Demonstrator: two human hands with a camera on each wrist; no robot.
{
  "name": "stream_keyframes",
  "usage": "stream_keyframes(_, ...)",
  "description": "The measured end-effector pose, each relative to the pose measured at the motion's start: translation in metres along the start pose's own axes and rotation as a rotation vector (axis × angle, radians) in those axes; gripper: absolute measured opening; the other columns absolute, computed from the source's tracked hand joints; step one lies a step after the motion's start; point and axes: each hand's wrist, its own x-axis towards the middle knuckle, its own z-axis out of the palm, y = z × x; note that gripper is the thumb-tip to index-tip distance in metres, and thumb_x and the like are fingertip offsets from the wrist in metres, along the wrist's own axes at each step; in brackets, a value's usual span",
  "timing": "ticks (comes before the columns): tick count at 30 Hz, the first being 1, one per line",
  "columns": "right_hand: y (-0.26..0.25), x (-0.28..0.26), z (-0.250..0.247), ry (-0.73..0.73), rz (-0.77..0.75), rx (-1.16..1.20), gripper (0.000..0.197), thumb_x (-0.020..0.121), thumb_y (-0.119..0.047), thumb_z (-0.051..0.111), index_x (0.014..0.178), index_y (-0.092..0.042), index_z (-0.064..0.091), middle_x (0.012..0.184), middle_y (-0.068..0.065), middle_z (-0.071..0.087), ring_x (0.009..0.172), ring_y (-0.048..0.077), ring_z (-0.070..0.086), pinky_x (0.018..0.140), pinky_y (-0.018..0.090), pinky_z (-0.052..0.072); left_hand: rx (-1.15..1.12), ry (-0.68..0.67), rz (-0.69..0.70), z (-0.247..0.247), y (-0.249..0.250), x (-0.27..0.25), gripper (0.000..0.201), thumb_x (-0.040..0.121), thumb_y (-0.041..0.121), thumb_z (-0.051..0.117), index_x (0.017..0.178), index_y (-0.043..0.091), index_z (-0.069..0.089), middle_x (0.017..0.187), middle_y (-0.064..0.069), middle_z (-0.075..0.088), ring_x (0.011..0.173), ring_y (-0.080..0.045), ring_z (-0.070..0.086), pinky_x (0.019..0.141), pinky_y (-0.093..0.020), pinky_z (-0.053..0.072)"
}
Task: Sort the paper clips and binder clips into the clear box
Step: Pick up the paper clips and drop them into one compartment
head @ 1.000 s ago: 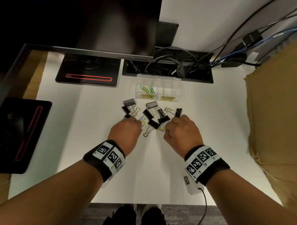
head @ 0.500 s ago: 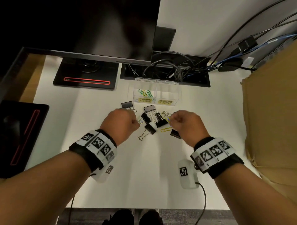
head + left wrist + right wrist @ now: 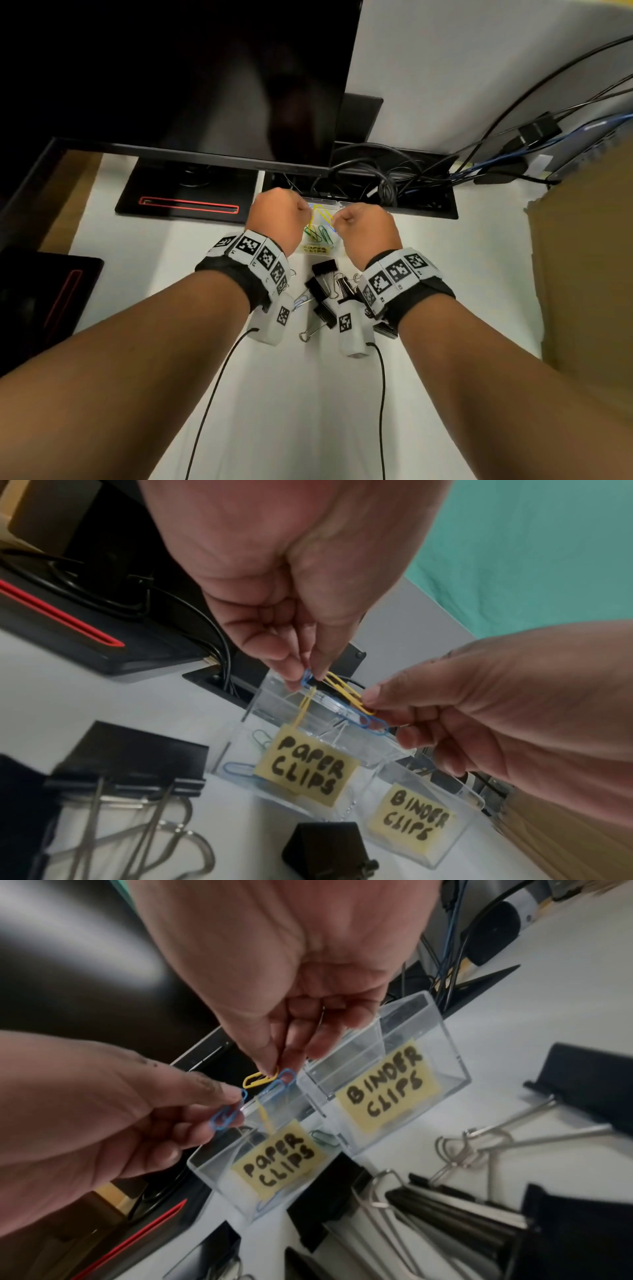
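Observation:
Both hands hover over the clear box [image 3: 334,245], above its compartment labelled PAPER CLIPS [image 3: 308,767]. My left hand [image 3: 304,669] pinches a blue paper clip [image 3: 307,677], and a yellow clip [image 3: 304,706] hangs from it. My right hand [image 3: 281,1066] pinches a yellow clip [image 3: 255,1080] and a blue clip [image 3: 279,1087]. Green and blue clips lie inside that compartment. The BINDER CLIPS compartment [image 3: 387,1085] is next to it on the right. Several black binder clips [image 3: 322,298] lie on the white desk just in front of the box, under my wrists.
A dark monitor [image 3: 205,85] on a black stand with a red line [image 3: 188,205] rises behind the box. A cable tray [image 3: 394,192] full of wires runs along the back. A cardboard box [image 3: 582,274] stands at the right, a dark device [image 3: 41,294] at the left.
Both hands have lifted off the pile of clips and moved forward to above the clear box, each carrying paper clips.

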Motion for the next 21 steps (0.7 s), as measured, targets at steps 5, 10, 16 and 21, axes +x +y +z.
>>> stream_keyframes(5,-0.005,-0.01,-0.001,0.002,-0.084,-0.043,0.022,0.089,-0.023,0.055,0.084,-0.026,0.076,0.084,-0.002,0.075,0.079,0.022,0.066,0.076,0.036,0.057,0.007,-0.012,0.01,0.004,-0.006,0.002,0.024,0.084,0.014,0.051,0.078,0.006,0.073,0.069,-0.019,0.071,0.065,-0.03,0.067,0.069,-0.043,0.06)
stream_keyframes(10,0.017,-0.038,-0.018,0.069,-0.083,0.041,0.012,0.087,-0.024,0.063,0.091,-0.026,0.074,0.091,-0.011,0.073,0.084,0.009,0.066,0.083,0.028,0.053,0.03,0.012,0.091,-0.008,-0.02,-0.025,0.015,0.082,0.022,0.056,0.081,0.023,0.071,0.081,0.0,0.072,0.076,-0.025,0.066,0.072,-0.037,0.057)
stream_keyframes(16,0.083,-0.102,-0.014,-0.034,-0.086,-0.247,0.013,0.079,-0.019,0.065,0.076,-0.025,0.075,0.078,-0.004,0.074,0.079,0.023,0.063,0.071,0.03,0.052,0.265,-0.102,0.279,0.004,-0.046,-0.107,0.011,0.084,0.03,0.062,0.077,0.026,0.071,0.085,0.002,0.064,0.084,-0.023,0.059,0.061,-0.03,0.048)
stream_keyframes(21,0.101,-0.118,0.002,0.079,-0.191,-0.394,0.016,0.076,-0.02,0.073,0.091,-0.023,0.078,0.081,0.001,0.069,0.079,0.028,0.054,0.065,0.038,0.052,0.387,-0.079,0.262,0.024,-0.06,-0.124,0.016,0.083,0.035,0.066,0.076,0.02,0.072,0.082,0.001,0.062,0.082,-0.026,0.057,0.054,-0.032,0.05)
